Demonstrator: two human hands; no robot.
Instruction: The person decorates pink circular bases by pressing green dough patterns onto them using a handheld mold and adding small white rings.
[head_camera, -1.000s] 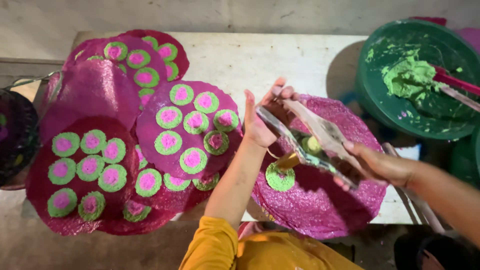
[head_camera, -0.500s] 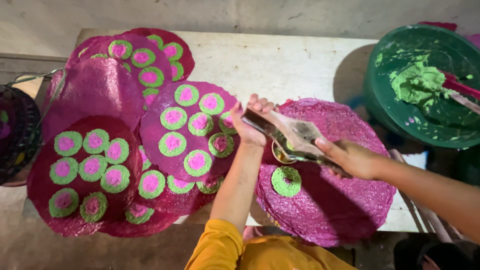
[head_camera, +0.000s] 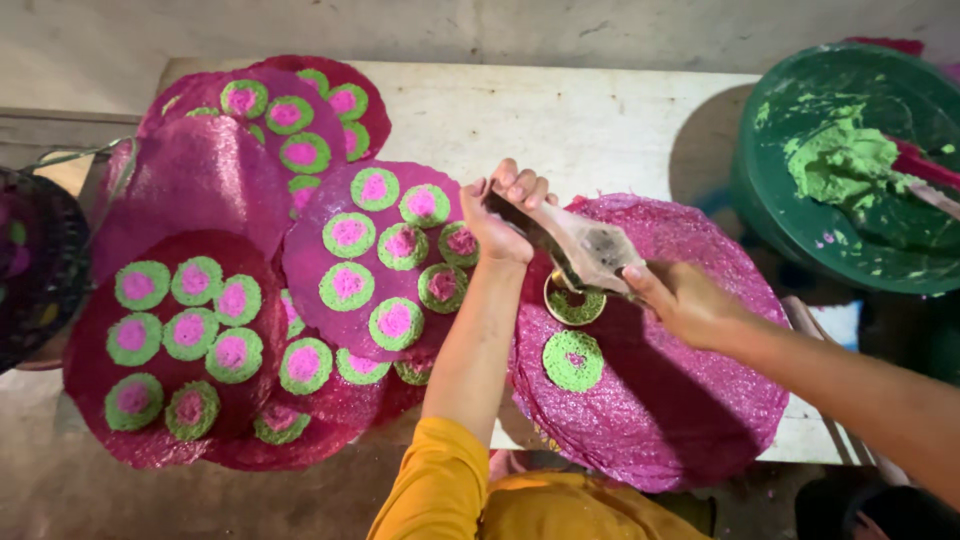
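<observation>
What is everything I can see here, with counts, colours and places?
Round mats: several, magenta, overlapping across the table.
Table: one, pale, under everything.
Discs: many, green with pink centres, on the left and middle mats.
Single disc: one, mostly green, on the right mat.
Ring mould: one, metal, filled green, under the press.
Press: one, clear-wrapped, held in both hands.
Basin: one, green, holding green paste, top right.
Left hand: gripping the press's far end.
Right hand: holding its near end.
</observation>
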